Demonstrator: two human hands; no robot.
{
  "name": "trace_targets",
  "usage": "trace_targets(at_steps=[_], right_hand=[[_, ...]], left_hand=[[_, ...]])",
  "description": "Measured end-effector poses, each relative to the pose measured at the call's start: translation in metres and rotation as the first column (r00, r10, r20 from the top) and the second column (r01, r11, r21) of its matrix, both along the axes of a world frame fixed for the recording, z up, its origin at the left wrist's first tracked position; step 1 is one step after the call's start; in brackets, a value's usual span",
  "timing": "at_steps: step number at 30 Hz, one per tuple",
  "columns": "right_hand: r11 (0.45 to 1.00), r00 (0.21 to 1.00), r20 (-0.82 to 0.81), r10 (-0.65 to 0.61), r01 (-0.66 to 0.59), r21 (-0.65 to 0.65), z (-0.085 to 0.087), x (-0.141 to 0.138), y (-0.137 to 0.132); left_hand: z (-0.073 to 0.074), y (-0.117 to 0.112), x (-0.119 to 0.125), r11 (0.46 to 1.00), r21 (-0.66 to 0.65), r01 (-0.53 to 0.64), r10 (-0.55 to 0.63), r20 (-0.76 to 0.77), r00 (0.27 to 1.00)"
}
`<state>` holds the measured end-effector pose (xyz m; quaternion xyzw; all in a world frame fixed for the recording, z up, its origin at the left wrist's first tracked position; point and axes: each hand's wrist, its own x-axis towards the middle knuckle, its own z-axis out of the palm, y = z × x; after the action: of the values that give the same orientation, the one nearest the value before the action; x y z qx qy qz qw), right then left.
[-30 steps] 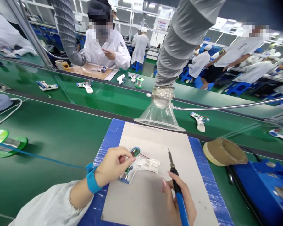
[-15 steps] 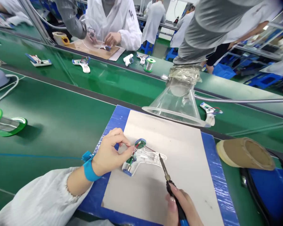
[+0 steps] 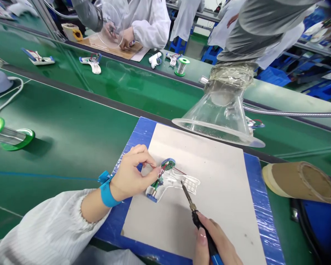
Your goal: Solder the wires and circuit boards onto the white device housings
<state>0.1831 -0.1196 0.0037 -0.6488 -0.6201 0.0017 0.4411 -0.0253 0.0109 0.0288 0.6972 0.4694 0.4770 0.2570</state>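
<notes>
My left hand (image 3: 131,175) pinches a thin red wire (image 3: 150,165) between thumb and forefinger, its fingertips resting by a clear plastic gun-shaped housing (image 3: 176,183). A round green circuit board (image 3: 168,164) and a small metal motor (image 3: 154,192) sit at the housing's left end. My right hand (image 3: 211,241) grips a blue-handled soldering iron (image 3: 194,209), its tip just right of the wiring and close to the housing. Whether the tip touches anything is hard to tell. The housing lies on a pale grey board (image 3: 198,224) edged by a blue mat (image 3: 110,230).
A clear glass fume funnel (image 3: 220,121) hangs over the board's far edge. To the right stand a tan iron holder (image 3: 299,182) and a blue unit (image 3: 322,224). A solder spool (image 3: 12,138) lies left. Co-workers and similar housings occupy the far bench.
The view has tilted and shifted, moving the board lower right. The soldering iron now leans left, its tip closer to the housing. My left hand keeps its pinch.
</notes>
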Motion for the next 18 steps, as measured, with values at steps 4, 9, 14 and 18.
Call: trace_targets(at_steps=[4,9,14,18], right_hand=[[1.0,1.0,0.006,0.005,-0.005,-0.016,0.0013,-0.0004,0.0007],[1.0,1.0,-0.023,-0.011,0.01,-0.027,0.0001,0.0004,-0.001],[0.999,0.999,-0.029,-0.028,0.026,-0.037,-0.0031,0.0026,-0.0028],[0.998,0.998,-0.054,-0.04,0.037,-0.05,-0.0028,0.0014,-0.0032]], left_hand=[[-0.0004,0.0002,-0.0002,1.0,0.003,0.0,0.0,0.007,1.0],[0.0022,-0.0005,-0.0002,1.0,-0.011,-0.007,0.007,0.005,1.0],[0.0026,-0.0006,0.0005,1.0,-0.005,0.01,-0.01,0.016,1.0],[0.0015,-0.0002,0.0014,1.0,0.009,0.013,-0.013,0.01,1.0]])
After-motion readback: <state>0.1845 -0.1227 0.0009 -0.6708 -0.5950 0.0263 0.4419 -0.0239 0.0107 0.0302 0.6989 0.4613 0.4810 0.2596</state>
